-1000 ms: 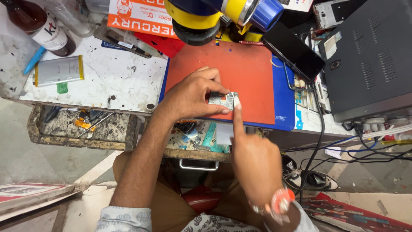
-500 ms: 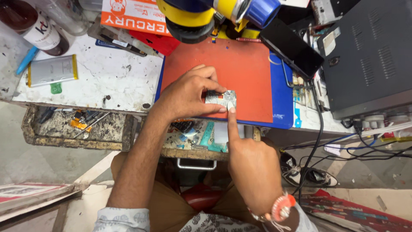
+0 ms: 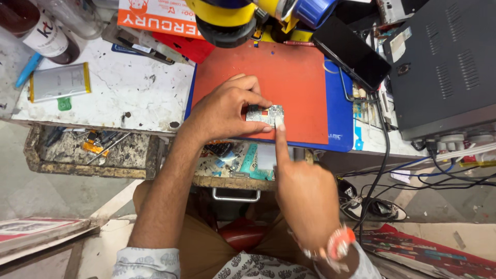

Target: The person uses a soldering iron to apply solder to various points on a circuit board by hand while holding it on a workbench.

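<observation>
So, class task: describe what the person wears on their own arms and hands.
Both hands are bare, with no gloves or visible rings. The right hand has a band at the wrist with a round red-and-white piece. The left hand has a bare forearm. Pale patterned sleeves are rolled up near the elbows.

Left hand (image 3: 227,111) far and left of centre, fingers curled, fingertips pinched together at its right, forearm bare and running near-left; right hand (image 3: 305,199) nearer and right, loosely fisted, index finger stretched far toward those fingertips, wrist banded.
</observation>
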